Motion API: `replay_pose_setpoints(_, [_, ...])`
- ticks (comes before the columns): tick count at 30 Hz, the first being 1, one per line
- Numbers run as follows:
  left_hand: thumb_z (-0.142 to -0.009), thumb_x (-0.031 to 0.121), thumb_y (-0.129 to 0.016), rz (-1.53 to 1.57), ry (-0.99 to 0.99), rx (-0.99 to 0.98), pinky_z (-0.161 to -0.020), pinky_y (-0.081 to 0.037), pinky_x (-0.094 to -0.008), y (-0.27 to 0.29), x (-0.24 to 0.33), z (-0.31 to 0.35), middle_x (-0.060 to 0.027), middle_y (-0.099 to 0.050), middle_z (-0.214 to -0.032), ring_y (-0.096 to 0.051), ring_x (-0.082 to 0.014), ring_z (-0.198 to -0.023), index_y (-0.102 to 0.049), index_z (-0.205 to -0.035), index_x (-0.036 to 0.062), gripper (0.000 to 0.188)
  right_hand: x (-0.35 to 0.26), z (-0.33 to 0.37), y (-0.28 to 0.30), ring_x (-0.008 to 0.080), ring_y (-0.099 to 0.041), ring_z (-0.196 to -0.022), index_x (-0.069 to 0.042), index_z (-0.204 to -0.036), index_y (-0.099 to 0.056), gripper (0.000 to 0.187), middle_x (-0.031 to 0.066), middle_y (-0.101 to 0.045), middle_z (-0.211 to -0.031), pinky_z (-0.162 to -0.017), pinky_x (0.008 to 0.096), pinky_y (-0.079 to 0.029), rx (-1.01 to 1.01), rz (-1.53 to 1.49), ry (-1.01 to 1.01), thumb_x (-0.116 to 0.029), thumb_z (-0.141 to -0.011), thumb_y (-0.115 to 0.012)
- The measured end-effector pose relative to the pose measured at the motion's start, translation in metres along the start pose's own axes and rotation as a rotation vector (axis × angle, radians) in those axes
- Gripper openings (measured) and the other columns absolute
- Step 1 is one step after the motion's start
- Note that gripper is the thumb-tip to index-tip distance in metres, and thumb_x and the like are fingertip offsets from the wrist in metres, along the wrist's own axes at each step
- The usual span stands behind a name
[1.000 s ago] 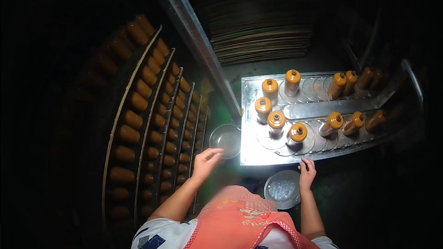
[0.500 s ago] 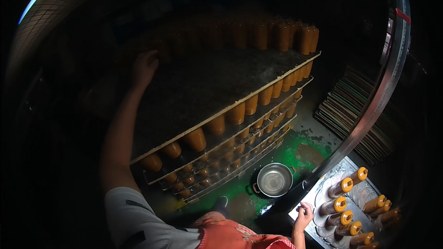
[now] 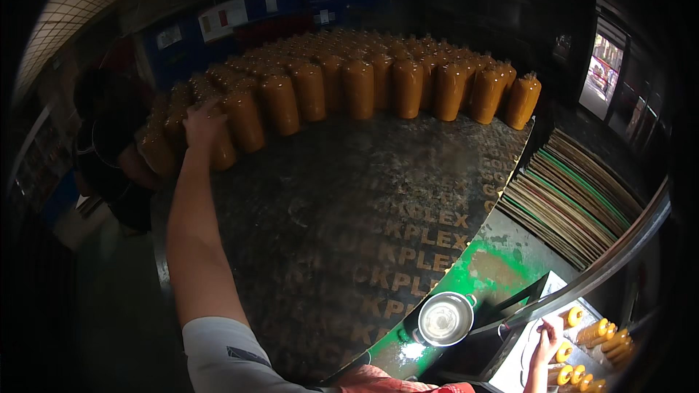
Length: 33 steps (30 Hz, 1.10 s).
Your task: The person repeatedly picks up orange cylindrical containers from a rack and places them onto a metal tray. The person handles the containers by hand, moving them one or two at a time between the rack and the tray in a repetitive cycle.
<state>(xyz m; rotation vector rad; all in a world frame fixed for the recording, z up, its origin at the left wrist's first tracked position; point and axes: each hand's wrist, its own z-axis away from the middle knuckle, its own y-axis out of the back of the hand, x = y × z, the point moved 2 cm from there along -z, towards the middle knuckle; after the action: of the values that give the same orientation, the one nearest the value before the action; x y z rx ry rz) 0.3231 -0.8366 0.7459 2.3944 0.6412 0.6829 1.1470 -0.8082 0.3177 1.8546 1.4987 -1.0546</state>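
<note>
Brown bottles (image 3: 358, 89) were massed across the far and left parts of a dark board (image 3: 320, 196), one stood close to its right edge. The left hand (image 3: 205, 125) was placed among the leftmost bottles, its fingers blurred; whether one was gripped could not be told. The right hand (image 3: 550, 336) was held near right, by a metal tray (image 3: 512, 365), fingers loosely curled; their contact could not be told. Broad board surface was exposed nearer, printed rightward with repeated pale block lettering (image 3: 429, 222). Past the right edge, a metal pot (image 3: 445, 320) was set on green floor (image 3: 495, 266).
</note>
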Motion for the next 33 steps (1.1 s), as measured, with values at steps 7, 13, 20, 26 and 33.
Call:
replay_pose_setpoints(7, [-0.080, 0.018, -0.077, 0.126, -0.287, 0.196, -0.102, -0.047, -0.0398, 0.051, 0.014, 0.064, -0.0179, -0.061, -0.127, -0.058, -0.0340, -0.120, -0.066, -0.127, 0.0202, 0.049, -0.061, -0.154, -0.124, 0.0299, -0.060, -0.087, 0.000, -0.087, -0.067, 0.014, 0.0140, -0.064, -0.087, -0.080, 0.0381, -0.049, -0.309, 0.081, 0.545, 0.009, -0.077, -0.064])
replay_pose_setpoints(13, [-0.075, 0.008, -0.071, 0.201, -0.355, -0.028, -0.103, -0.043, -0.0338, 0.113, 0.020, 0.167, -0.0154, -0.059, -0.125, -0.058, -0.0288, -0.118, -0.066, -0.124, 0.0080, 0.050, -0.145, -0.279, -0.338, 0.0239, -0.060, -0.115, -0.017, -0.132, -0.063, 0.044, 0.0117, -0.056, -0.131, -0.090, 0.0331, -0.053, -0.595, -0.030, 0.467, -0.011, -0.088, -0.068])
replay_pose_setpoints(20, [-0.072, 0.003, -0.071, 0.224, -0.285, 0.017, -0.101, -0.046, -0.0382, 0.124, 0.064, 0.228, -0.0153, -0.053, -0.133, -0.054, -0.0305, -0.125, -0.067, -0.120, 0.0059, 0.049, -0.179, -0.388, -0.522, 0.0443, -0.035, -0.138, -0.031, -0.136, -0.060, 0.057, 0.0180, -0.040, -0.150, -0.108, 0.0488, -0.043, -0.442, 0.371, 0.665, -0.032, -0.080, -0.074])
replay_pose_setpoints(26, [-0.070, 0.000, -0.074, 0.261, -0.274, 0.032, -0.098, -0.050, -0.0394, 0.116, 0.061, 0.229, -0.0152, -0.050, -0.134, -0.054, -0.0304, -0.124, -0.069, -0.116, 0.0062, 0.047, -0.166, -0.434, -0.607, 0.0465, -0.036, -0.135, -0.036, -0.133, -0.061, 0.055, 0.0195, -0.043, -0.147, -0.107, 0.0490, -0.045, -0.557, 0.566, 0.224, -0.038, -0.080, -0.074])
replay_pose_setpoints(33, [-0.068, -0.003, -0.070, 0.297, -0.203, 0.073, -0.099, -0.050, -0.0396, 0.109, 0.059, 0.224, -0.0148, -0.051, -0.134, -0.054, -0.0301, -0.125, -0.069, -0.114, 0.0068, 0.047, -0.147, -0.415, -0.593, 0.0450, -0.052, -0.117, -0.037, -0.123, -0.065, 0.044, 0.0173, -0.052, -0.128, -0.093, 0.0491, -0.054, -0.367, 0.491, 0.473, -0.036, -0.080, -0.073])
